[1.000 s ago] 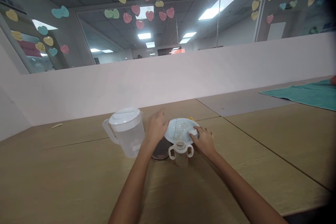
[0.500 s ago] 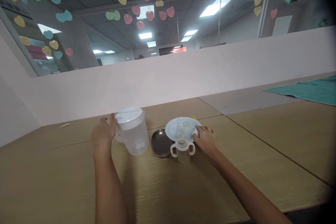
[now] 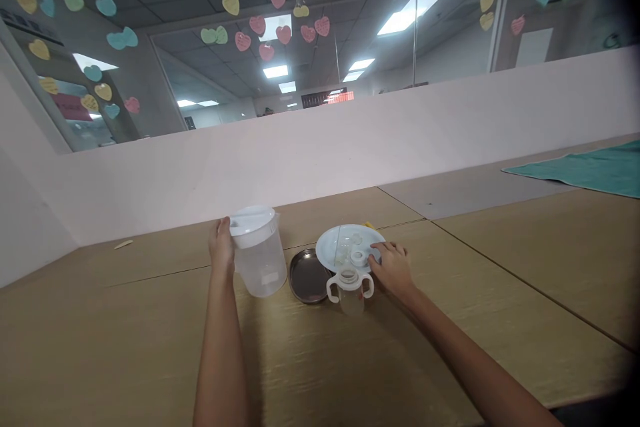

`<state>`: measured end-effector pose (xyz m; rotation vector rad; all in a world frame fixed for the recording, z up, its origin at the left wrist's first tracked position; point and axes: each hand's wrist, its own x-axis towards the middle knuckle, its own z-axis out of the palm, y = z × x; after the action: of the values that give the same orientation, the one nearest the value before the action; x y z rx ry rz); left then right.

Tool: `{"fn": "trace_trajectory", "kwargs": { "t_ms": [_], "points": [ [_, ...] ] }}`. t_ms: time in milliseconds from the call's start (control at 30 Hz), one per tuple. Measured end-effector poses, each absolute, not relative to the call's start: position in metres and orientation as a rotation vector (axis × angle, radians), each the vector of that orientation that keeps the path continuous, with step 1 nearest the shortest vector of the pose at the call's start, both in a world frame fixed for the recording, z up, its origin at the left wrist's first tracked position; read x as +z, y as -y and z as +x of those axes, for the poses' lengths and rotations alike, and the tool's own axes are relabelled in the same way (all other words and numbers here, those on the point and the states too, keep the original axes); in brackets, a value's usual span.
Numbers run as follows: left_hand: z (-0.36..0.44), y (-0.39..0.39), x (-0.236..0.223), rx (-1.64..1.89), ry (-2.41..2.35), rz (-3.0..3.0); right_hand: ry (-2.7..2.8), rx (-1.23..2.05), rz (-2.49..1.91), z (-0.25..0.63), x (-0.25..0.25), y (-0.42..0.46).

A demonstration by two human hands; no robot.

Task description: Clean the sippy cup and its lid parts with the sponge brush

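Observation:
My left hand [image 3: 221, 248] is closed round the handle side of a translucent plastic pitcher [image 3: 260, 263] with a white lid, its thumb at the lid's edge. The pitcher stands upright on the table. My right hand [image 3: 393, 268] is open at the right rim of a pale blue plate [image 3: 327, 240], thumb and forefinger apart. Just left of its fingertips, a white ring-shaped bottle cap [image 3: 359, 257] lies on the plate beside small clear pieces [image 3: 345, 248]. In front of the plate stands a clear baby bottle [image 3: 351, 300] with two white handles and no cap.
Between pitcher and plate lies a dark round metal tray [image 3: 309, 278]. Something yellow [image 3: 369, 225] shows behind the plate. A teal cloth [image 3: 595, 170] is at the far right, and a small flat light piece [image 3: 123, 244] lies far left. A low wall [image 3: 325, 153] closes the table's back.
My left hand has moved right and closed on the pitcher's handle. My right hand has let go of the white bottle cap, which now lies on the plate.

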<state>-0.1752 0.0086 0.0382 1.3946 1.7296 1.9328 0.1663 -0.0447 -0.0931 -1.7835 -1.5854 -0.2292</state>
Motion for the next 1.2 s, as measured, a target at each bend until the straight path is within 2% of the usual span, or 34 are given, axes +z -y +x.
{"fn": "trace_trajectory", "kwargs": {
  "t_ms": [267,433,667,1200],
  "points": [
    [-0.139,-0.010,0.040,2.056,-1.404,1.364,1.584,-0.216,-1.795,0.166,-0.092,0.048],
    [-0.094,0.001,0.035,2.013,-1.519,1.760,1.596,-0.222,-1.795,0.168,-0.093,0.047],
    [-0.061,0.011,0.026,1.709,-1.661,2.251,1.591,-0.218,-1.798,0.168,-0.092,0.048],
    [-0.062,0.012,0.027,1.644,-1.741,2.403,1.606,-0.207,-1.806,0.168,-0.091,0.049]
  ]
}}
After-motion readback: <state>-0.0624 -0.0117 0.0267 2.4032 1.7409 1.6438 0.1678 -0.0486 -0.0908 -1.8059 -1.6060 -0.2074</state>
